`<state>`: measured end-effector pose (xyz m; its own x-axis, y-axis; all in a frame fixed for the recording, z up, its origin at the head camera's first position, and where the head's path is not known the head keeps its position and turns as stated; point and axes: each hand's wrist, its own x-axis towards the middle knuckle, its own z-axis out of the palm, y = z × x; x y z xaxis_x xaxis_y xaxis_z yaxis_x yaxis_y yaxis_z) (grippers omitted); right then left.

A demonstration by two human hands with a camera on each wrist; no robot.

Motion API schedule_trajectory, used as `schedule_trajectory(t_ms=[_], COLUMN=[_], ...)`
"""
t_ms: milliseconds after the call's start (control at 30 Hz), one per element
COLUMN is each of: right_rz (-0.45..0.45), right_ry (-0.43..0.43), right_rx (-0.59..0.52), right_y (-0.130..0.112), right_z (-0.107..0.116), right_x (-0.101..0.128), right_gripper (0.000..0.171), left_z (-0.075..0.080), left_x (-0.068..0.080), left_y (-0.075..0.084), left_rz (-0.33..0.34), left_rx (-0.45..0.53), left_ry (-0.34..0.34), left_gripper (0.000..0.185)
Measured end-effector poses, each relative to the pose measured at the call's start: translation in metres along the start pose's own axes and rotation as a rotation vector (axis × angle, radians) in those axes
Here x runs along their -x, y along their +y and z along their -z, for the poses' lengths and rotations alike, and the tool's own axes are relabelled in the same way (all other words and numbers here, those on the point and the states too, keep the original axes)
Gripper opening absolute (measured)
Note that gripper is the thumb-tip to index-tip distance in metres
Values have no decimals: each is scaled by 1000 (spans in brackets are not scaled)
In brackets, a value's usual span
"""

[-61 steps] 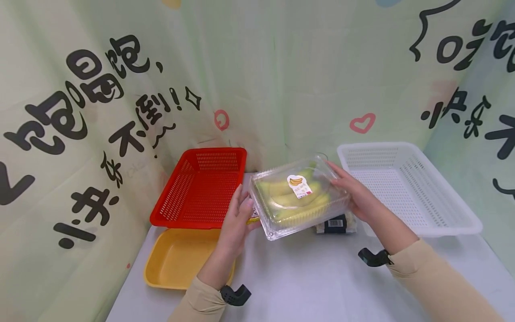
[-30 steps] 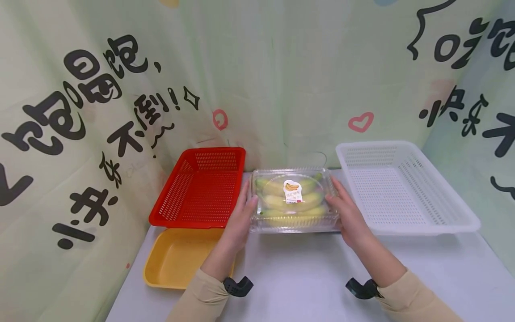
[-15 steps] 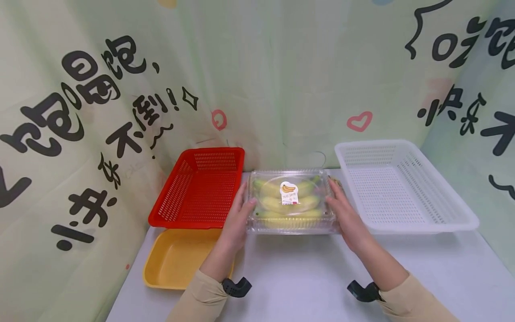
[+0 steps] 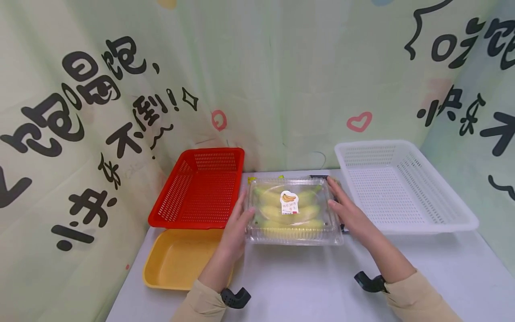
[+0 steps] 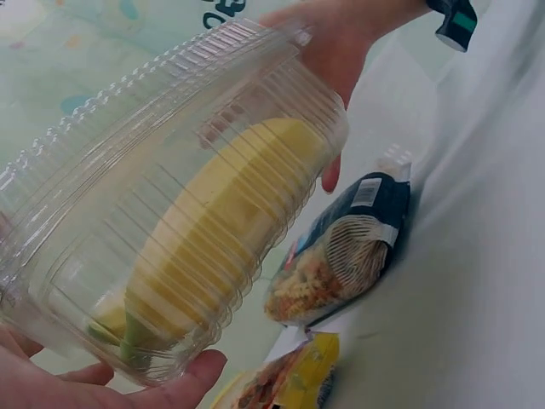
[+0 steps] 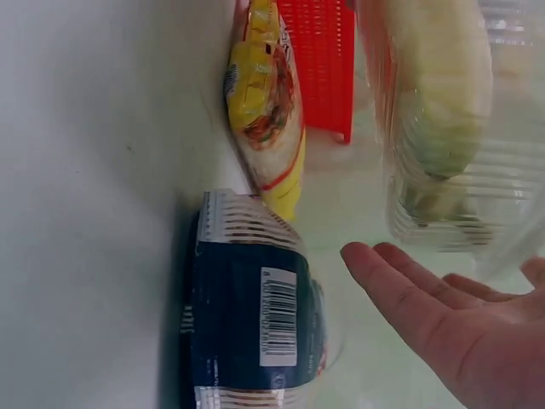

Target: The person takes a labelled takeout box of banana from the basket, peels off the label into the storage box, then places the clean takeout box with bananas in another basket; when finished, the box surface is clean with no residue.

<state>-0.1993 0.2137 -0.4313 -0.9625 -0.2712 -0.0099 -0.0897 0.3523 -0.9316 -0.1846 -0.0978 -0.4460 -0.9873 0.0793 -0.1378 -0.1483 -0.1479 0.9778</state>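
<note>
A clear plastic box of bananas (image 4: 291, 210) with a banana sticker hangs level just above the white table, between my two hands. My left hand (image 4: 235, 228) grips its left end, thumb (image 5: 183, 379) under the base of the banana box (image 5: 170, 221). My right hand (image 4: 346, 214) lies along the right end with straight fingers; in the right wrist view the right palm (image 6: 443, 315) is flat, a little off the banana box (image 6: 443, 111). Under the box lie a dark blue packet (image 6: 255, 315) and a yellow packet (image 6: 264, 111).
A red basket (image 4: 201, 188) stands at the back left, and a yellow tray (image 4: 177, 259) lies in front of it. A white basket (image 4: 426, 230) stands at the right. Printed green cloth walls the table (image 4: 306, 286) behind and on both sides.
The box, tilted and raised two seconds ago, came level and moved slightly toward me. My right hand slackened along its right end. The packets now sit hidden beneath it.
</note>
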Motion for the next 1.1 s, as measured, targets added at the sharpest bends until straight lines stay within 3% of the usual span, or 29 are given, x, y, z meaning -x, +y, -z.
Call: schedule_trajectory(t_ms=[167, 433, 567, 800, 1100], right_rz=[-36, -9, -2, -69, -41], right_ry=[8, 52, 65, 66, 100], right_rx=[30, 77, 79, 136, 123], right_y=[5, 21, 32, 42, 52], right_z=[-1, -9, -13, -20, -30], right_x=[1, 8, 8, 10, 14], right_gripper=[65, 61, 59, 54, 48], left_z=[-2, -8, -10, -8, -4], left_x=[6, 17, 23, 28, 33], left_y=[-10, -29, -39, -58, -74], left_rz=[32, 45, 29, 46, 0], left_rx=[34, -14, -14, 93, 168], left_ry=[-24, -13, -44, -111, -142], left_gripper=[62, 66, 69, 69, 68])
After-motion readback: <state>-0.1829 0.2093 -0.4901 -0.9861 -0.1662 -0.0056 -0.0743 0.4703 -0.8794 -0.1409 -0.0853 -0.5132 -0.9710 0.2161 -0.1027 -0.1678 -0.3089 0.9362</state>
